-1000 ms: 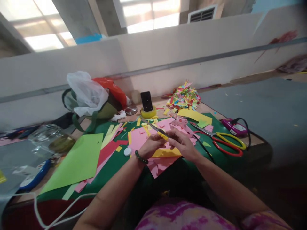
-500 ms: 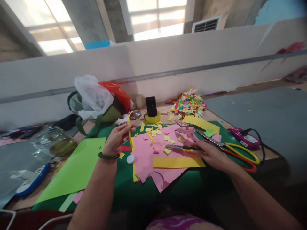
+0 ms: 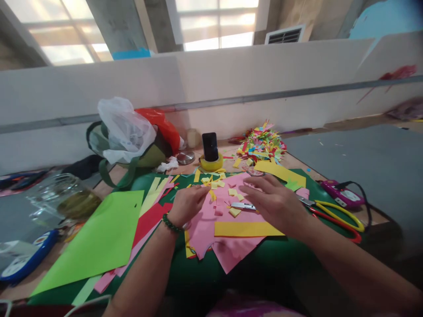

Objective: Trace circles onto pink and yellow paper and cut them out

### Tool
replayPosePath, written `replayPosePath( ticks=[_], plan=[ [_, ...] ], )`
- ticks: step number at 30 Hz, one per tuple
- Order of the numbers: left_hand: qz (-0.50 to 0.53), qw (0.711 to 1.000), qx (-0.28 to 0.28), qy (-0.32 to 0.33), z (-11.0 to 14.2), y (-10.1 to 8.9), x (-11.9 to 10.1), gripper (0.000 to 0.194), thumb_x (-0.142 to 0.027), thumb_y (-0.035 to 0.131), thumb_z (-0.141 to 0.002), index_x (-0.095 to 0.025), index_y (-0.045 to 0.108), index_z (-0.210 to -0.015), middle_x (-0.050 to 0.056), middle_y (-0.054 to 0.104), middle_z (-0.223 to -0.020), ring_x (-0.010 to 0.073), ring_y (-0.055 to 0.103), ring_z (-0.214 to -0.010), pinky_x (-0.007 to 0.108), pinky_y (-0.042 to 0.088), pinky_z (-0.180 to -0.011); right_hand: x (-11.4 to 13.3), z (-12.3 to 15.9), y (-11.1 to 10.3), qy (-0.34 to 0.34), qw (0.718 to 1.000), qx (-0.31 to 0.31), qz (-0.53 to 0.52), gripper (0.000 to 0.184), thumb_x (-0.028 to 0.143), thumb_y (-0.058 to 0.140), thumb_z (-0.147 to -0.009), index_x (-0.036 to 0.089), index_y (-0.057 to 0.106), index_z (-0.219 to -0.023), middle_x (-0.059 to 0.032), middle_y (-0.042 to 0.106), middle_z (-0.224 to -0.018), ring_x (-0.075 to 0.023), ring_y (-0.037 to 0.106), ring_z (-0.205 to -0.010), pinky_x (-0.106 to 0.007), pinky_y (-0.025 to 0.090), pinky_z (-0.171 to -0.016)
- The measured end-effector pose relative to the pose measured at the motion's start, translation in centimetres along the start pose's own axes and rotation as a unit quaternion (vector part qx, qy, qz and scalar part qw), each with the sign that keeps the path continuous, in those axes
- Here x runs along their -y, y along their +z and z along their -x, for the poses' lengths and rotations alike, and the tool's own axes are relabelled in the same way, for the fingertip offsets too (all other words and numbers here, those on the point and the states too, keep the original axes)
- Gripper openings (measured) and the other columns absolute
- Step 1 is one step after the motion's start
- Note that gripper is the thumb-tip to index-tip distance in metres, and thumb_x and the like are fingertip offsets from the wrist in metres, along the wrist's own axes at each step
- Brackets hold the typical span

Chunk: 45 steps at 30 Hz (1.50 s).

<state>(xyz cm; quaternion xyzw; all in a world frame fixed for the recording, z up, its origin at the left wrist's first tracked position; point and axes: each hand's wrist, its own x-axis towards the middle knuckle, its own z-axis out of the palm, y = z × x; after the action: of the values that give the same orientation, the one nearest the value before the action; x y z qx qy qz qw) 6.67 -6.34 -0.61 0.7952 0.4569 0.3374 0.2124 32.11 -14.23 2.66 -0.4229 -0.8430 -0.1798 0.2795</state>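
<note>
My left hand point(image 3: 191, 203), wearing a green bead bracelet, is closed in a pinch over the pink paper point(image 3: 228, 255). A thin yellow paper strip point(image 3: 210, 179) shows at its fingertips, mostly hidden. To the right, my right hand point(image 3: 277, 202) is open, its fingers stretched out over a utility knife point(image 3: 243, 206). The knife lies on the pink paper with its handle end hidden under that hand. Small yellow paper pieces point(image 3: 234, 212) are scattered between the hands. A wide yellow strip point(image 3: 247, 229) lies just in front of them.
Scissors point(image 3: 337, 215) with yellow and red handles lie at right, near a purple device point(image 3: 342, 193). A phone point(image 3: 210, 146) stands in a yellow tape roll point(image 3: 211, 164). Behind are a fringed paper heap point(image 3: 262, 143) and a bag point(image 3: 132, 152). Green paper point(image 3: 95, 242) lies left.
My left hand has moved right and inward with the yellow strip, uncovering red and pink strips. My right hand has let go of the utility knife, spread its fingers and moved slightly up and left.
</note>
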Motion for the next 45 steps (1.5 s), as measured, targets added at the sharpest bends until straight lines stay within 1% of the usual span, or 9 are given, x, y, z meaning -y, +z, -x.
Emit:
replayPosePath(
  ticks=[4,8,12,15,21,26,30,35,45],
  plan=[
    [-0.166,0.981,-0.013,0.096,0.6,0.1,0.0,0.028,-0.026,0.053,-0.086,-0.028,0.072,-0.106,0.007,0.072,-0.084,0.0181,0.062,-0.072,0.026,0.041,-0.065,1.9,-5.4,1.9,-0.044,0.989,0.137,0.025,0.015,0.02,0.058,-0.091,0.014,0.071,-0.094,-0.0144,0.07,-0.097,-0.0271,0.059,-0.088,-0.039,0.047,-0.077],
    [-0.228,0.965,-0.068,0.108,0.7,-0.4,0.5,0.033,-0.025,0.048,-0.089,-0.025,0.071,-0.113,0.007,0.072,-0.081,0.0167,0.062,-0.068,0.025,0.039,-0.061,1.3,-7.1,4.8,0.073,0.972,0.189,-0.118,0.022,0.026,0.059,-0.091,0.017,0.07,-0.075,-0.0056,0.066,-0.07,-0.0181,0.057,-0.07,-0.026,0.036,-0.056],
    [-0.204,0.971,-0.085,0.092,0.5,-0.5,0.5,0.034,-0.025,0.047,-0.091,-0.025,0.072,-0.114,0.008,0.074,-0.081,0.0171,0.063,-0.068,0.026,0.041,-0.063,0.2,-6.8,6.7,0.126,0.86,0.196,-0.455,0.039,0.041,0.056,-0.089,0.017,0.06,-0.059,0.0047,0.045,-0.053,-0.0092,0.039,-0.051,-0.023,0.026,-0.048],
    [-0.163,0.98,-0.087,0.079,0.5,-0.2,0.2,0.032,-0.026,0.048,-0.09,-0.026,0.072,-0.112,0.008,0.075,-0.085,0.0179,0.064,-0.071,0.026,0.042,-0.066,0.0,-6.6,7.4,0.171,0.773,0.199,-0.578,0.037,0.049,0.067,-0.076,0.015,0.065,-0.061,0.0053,0.045,-0.053,-0.0081,0.038,-0.051,-0.023,0.028,-0.048],
    [-0.04,0.994,-0.102,-0.014,0.4,0.1,-0.4,0.022,-0.03,0.057,-0.085,-0.025,0.076,-0.095,0.006,0.077,-0.091,0.0196,0.065,-0.072,0.028,0.044,-0.068,-0.3,-6.5,8.0,0.271,0.699,0.168,-0.639,0.032,0.046,0.078,-0.062,0.015,0.067,-0.061,0.0058,0.05,-0.048,-0.0063,0.039,-0.044,-0.022,0.029,-0.044],
    [0.054,0.99,-0.085,-0.101,0.0,0.2,-0.1,0.012,-0.03,0.067,-0.075,-0.022,0.076,-0.071,0.004,0.073,-0.075,0.0192,0.06,-0.071,0.027,0.042,-0.066,-0.5,-6.2,8.7,0.289,0.69,0.144,-0.648,0.025,0.04,0.076,-0.062,0.016,0.072,-0.069,0.0036,0.059,-0.054,-0.007,0.046,-0.048,-0.021,0.035,-0.045],
    [0.153,0.977,-0.05,-0.139,-0.3,0.8,0.1,0.026,-0.043,0.067,-0.073,-0.018,0.074,-0.069,0.001,0.063,-0.057,0.0133,0.053,-0.052,0.024,0.041,-0.052,-0.2,-6.0,9.1,0.295,0.699,0.106,-0.643,0.026,0.034,0.075,-0.062,0.016,0.071,-0.08,0.0025,0.065,-0.064,-0.0086,0.054,-0.055,-0.022,0.041,-0.05],
    [0.257,0.951,-0.003,-0.171,-0.6,1.4,-0.5,0.044,-0.058,0.071,-0.064,-0.015,0.073,-0.074,0.002,0.066,-0.062,0.0136,0.06,-0.051,0.026,0.05,-0.053,0.6,-5.9,9.2,0.321,0.702,0.065,-0.632,0.031,0.029,0.073,-0.061,0.016,0.062,-0.087,0.0046,0.064,-0.06,-0.011,0.059,-0.057,-0.024,0.044,-0.055],
    [0.341,0.913,0.038,-0.22,-0.3,1.8,-1.5,0.036,-0.051,0.073,-0.066,-0.016,0.068,-0.068,0.004,0.068,-0.063,0.0172,0.068,-0.061,0.027,0.053,-0.061,1.3,-5.7,9.8,0.31,0.78,0.022,-0.544,0.025,0.025,0.071,-0.069,0.019,0.058,-0.088,0.0041,0.065,-0.06,-0.0138,0.063,-0.057,-0.024,0.045,-0.055]
  ],
)
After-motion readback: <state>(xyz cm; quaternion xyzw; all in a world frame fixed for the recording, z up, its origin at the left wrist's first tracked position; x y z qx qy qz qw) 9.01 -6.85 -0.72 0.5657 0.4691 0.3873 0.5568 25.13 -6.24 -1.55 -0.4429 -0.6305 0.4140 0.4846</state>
